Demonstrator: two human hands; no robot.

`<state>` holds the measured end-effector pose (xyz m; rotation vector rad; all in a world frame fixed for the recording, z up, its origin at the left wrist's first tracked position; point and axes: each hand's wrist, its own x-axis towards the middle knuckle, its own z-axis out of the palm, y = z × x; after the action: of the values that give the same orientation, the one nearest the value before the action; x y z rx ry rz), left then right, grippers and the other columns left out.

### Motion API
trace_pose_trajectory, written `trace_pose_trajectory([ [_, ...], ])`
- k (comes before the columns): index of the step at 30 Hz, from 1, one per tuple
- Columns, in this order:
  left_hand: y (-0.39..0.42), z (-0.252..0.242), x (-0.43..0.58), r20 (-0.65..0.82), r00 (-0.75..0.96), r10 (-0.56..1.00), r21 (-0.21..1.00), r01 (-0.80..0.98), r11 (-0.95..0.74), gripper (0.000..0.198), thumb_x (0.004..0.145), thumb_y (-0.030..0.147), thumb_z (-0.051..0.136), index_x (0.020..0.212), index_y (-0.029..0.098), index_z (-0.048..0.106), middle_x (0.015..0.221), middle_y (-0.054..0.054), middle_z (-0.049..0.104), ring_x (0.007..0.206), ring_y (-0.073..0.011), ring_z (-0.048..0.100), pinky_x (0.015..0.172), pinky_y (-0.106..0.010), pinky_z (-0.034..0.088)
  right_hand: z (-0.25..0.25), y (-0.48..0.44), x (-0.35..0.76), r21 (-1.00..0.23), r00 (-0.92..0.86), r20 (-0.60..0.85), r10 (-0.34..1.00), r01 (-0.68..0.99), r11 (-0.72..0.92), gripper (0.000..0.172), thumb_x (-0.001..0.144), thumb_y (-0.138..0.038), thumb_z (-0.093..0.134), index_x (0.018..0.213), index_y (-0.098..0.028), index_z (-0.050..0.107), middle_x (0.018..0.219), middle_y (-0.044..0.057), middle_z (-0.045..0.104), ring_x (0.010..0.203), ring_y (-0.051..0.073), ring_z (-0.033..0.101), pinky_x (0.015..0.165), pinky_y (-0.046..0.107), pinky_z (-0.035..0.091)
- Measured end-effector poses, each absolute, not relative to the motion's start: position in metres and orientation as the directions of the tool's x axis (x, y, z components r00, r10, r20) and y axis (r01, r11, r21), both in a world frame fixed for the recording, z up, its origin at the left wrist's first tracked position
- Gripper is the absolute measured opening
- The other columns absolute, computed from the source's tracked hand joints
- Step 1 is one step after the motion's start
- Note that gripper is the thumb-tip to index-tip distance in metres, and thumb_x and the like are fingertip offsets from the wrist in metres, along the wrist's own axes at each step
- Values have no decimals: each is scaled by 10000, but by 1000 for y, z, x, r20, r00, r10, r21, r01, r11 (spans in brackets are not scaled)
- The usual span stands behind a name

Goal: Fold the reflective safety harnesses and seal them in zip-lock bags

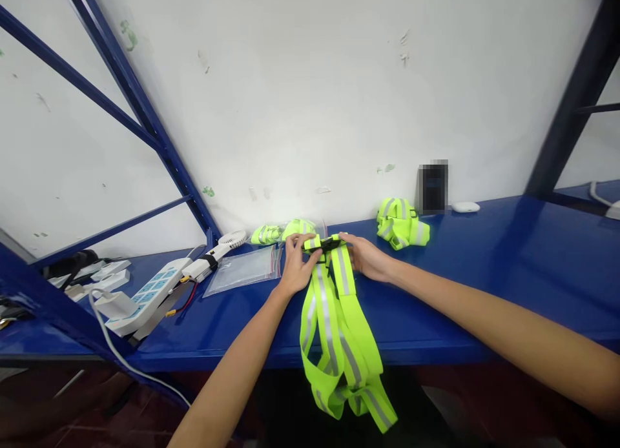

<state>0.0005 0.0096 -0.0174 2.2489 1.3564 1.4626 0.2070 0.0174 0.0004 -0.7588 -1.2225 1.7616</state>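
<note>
Between my two hands is a neon-yellow reflective strap harness (346, 277) with grey stripes and a black buckle (330, 243) at its top. My left hand (296, 265) pinches the strap at the buckle's left side, thumb in front. On the other side my right hand (364, 257) grips the strap near the buckle, its fingers partly hidden behind the band. The long loops hang down over the front edge of the blue shelf (436, 306). Behind my left hand lie bundled yellow straps (298, 228); another rolled strap bundle (401, 225) sits farther right, near the wall.
Clear zip bags (247, 269) lie left of my hands. Beyond them are a small white fan (232, 239), a power strip (150, 293) and a cable (109, 341). A dark pixelated object (433, 186) and a white case (465, 207) stand by the wall. Blue posts (145, 112) frame the shelf.
</note>
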Motion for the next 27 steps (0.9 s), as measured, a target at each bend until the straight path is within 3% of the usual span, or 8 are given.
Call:
trace_pose_trajectory([
  [3,15,-17,2,660,59,749,620,520,-587,353,880,462,563,1082,178,620,1153,-103,563,1128,-237,532,999,-358,393,-1,19,211,-978,-529,33,848,-191,-81,307,803,-347,642,1081,-219,623,853,28,713,691,178,655,625,281,521],
  [6,20,-15,3,581,-36,813,761,376,-528,418,877,548,526,923,149,640,863,-52,638,858,-197,595,810,-299,455,-7,23,214,-975,-507,167,846,43,218,402,810,-328,624,1197,-231,567,676,-21,659,537,162,580,541,268,464],
  [9,20,-14,5,485,-65,872,860,220,-461,494,832,622,534,732,146,612,692,-13,600,679,-152,542,660,-257,430,-12,25,214,-832,-422,388,819,222,508,259,821,-357,591,1016,-197,647,611,-28,604,535,153,522,552,267,428],
  [12,15,-12,8,381,17,924,914,146,-379,516,797,642,563,698,138,613,653,0,600,615,-131,515,591,-240,403,-12,24,212,-781,-348,505,790,206,590,169,764,-277,604,874,-170,676,751,8,671,701,187,580,653,287,459],
  [17,9,-9,8,386,132,913,914,81,-398,581,622,622,745,885,108,677,740,-30,677,614,-147,575,554,-235,420,-9,23,207,-915,-348,384,855,-23,402,167,701,-245,622,802,-145,710,763,22,721,733,221,636,679,312,490],
  [21,8,-9,6,457,195,868,881,33,-471,606,536,495,847,977,110,691,865,-70,720,736,-186,641,646,-252,476,-7,21,203,-970,-286,203,936,-189,152,162,668,-295,716,731,-146,709,691,35,724,645,229,652,631,327,507],
  [24,4,-9,5,472,206,857,862,96,-498,524,578,399,847,995,121,694,908,-73,720,802,-206,655,724,-278,495,-4,18,201,-948,-306,78,949,-317,-24,156,700,-291,736,744,-144,710,718,66,741,637,229,673,684,354,538],
  [27,-2,-8,5,519,198,831,821,153,-549,364,726,435,729,910,122,696,850,-57,700,764,-191,634,700,-269,476,-2,16,200,-931,-335,4,942,-344,-119,152,784,-292,690,793,-142,716,791,92,755,690,231,696,739,362,551],
])
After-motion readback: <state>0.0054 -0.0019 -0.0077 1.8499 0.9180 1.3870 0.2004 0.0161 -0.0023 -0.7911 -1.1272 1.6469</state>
